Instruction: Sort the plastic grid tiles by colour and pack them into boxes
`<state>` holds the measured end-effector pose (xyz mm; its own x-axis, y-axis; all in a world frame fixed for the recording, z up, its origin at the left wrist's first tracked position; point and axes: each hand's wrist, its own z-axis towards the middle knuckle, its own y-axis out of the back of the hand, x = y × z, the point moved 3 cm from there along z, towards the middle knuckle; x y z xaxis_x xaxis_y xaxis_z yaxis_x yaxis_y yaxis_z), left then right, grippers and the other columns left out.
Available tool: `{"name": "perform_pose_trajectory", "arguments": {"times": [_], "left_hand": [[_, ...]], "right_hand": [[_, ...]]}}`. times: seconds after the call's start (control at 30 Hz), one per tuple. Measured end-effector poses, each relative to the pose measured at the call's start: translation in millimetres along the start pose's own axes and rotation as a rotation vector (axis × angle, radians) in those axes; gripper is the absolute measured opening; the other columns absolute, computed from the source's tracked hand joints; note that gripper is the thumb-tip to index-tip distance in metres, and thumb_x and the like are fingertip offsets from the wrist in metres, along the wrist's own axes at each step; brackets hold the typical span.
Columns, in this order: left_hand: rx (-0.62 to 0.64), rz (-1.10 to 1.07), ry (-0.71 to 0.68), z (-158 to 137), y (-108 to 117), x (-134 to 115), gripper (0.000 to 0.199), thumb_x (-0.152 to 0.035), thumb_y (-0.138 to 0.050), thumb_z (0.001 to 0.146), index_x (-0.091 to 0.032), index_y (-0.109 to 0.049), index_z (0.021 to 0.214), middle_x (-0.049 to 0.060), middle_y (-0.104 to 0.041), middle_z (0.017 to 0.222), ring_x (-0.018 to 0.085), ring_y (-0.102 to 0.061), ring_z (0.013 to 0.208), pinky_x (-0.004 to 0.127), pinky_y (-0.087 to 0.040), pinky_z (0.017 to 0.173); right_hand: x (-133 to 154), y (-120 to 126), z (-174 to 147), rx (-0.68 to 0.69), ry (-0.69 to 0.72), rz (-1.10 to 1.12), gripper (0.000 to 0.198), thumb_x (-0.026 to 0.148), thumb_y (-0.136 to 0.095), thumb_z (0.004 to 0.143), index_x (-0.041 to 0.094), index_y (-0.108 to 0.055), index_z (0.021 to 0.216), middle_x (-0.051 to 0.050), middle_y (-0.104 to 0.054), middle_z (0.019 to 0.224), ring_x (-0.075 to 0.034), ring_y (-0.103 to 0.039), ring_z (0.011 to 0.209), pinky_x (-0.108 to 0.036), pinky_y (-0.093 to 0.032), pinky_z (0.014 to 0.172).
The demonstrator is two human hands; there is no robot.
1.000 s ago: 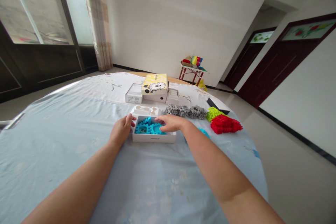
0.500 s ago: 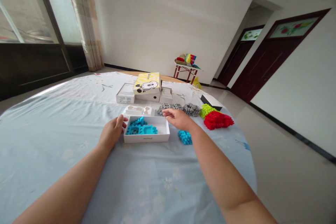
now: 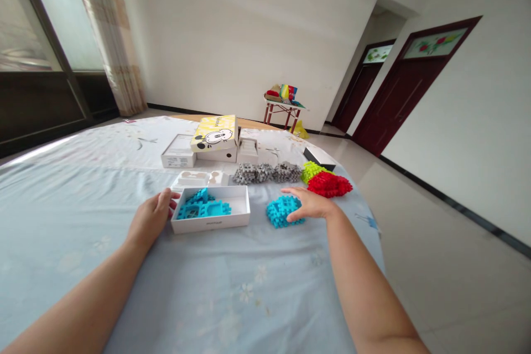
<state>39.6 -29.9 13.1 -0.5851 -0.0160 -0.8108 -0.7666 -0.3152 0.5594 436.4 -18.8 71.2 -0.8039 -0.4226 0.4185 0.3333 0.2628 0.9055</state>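
My left hand (image 3: 154, 211) is at the left end of a shallow white box (image 3: 215, 225), its loosely curved fingers against or very near the wall. No grip on the wall shows. Inside the box, flat blue interlocking blocks (image 3: 215, 209) lie toward the left; the white floor shows at the right. My right hand (image 3: 311, 203) is open at the right side of a heap of blue interlocking blocks (image 3: 281, 211), thumb and fingers apart around its edge. Whether the fingertips touch the heap I cannot tell.
Grey blocks (image 3: 251, 173), lime-green blocks (image 3: 312, 170) and red blocks (image 3: 329, 184) lie behind and right. A black-and-white box (image 3: 319, 158) sits beyond them. At the back stand a yellow cartoon box (image 3: 214, 133) and an open white box (image 3: 178, 159); a white tray (image 3: 194, 178) lies nearer.
My right hand has moved from above the white box's right end to the blue heap, its fingers spreading. My left hand stays by the box. The whole view has shifted.
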Motion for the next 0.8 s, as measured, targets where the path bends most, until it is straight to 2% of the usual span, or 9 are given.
{"name": "perform_pose_trajectory", "arguments": {"times": [0.27,0.5,0.6,0.7,0.8], "left_hand": [[0.015,-0.042,0.025,2,-1,7,0.053,-0.054,-0.027,0.083,-0.014,-0.062,0.093,0.0,-0.058,0.064,0.016,-0.054,0.058,0.026,-0.042,0.058],[-0.002,-0.028,0.012,2,-1,4,0.051,-0.052,-0.027,0.083,-0.014,-0.062,0.088,0.001,-0.059,0.064,0.015,-0.054,0.058,0.025,-0.042,0.057],[0.0,-0.02,0.007,1,-1,3,0.05,-0.051,-0.027,0.083,-0.014,-0.061,0.086,0.001,-0.058,0.064,0.015,-0.053,0.058,0.025,-0.042,0.058],[0.003,-0.032,0.006,1,-1,3,0.05,-0.051,-0.027,0.084,-0.014,-0.061,0.087,0.0,-0.058,0.063,0.014,-0.053,0.058,0.025,-0.042,0.058],[0.0,-0.033,0.003,0,-1,2,0.05,-0.051,-0.027,0.084,-0.014,-0.061,0.087,0.0,-0.058,0.063,0.014,-0.053,0.058,0.025,-0.042,0.059]], "right_hand": [[-4,-7,12,0.01,0.002,-0.051,0.073,0.028,-0.071,0.056,0.023,-0.049,0.125,-0.008,-0.055,0.119,-0.026,-0.049,0.108,-0.035,-0.038,0.091],[-2,8,7,-0.199,0.035,0.119,0.067,0.031,-0.069,0.062,0.021,-0.048,0.125,-0.008,-0.053,0.123,-0.025,-0.047,0.113,-0.038,-0.035,0.096],[5,3,9,-0.142,0.041,0.121,0.072,0.033,-0.071,0.061,0.023,-0.046,0.127,-0.008,-0.052,0.123,-0.025,-0.049,0.111,-0.036,-0.037,0.093],[12,-7,12,-0.028,0.043,0.033,0.075,0.033,-0.073,0.056,0.025,-0.047,0.126,-0.007,-0.053,0.121,-0.025,-0.049,0.109,-0.035,-0.037,0.092],[16,-12,14,0.022,0.036,-0.06,0.075,0.032,-0.073,0.055,0.026,-0.048,0.125,-0.007,-0.054,0.12,-0.027,-0.047,0.111,-0.036,-0.035,0.094]]}}
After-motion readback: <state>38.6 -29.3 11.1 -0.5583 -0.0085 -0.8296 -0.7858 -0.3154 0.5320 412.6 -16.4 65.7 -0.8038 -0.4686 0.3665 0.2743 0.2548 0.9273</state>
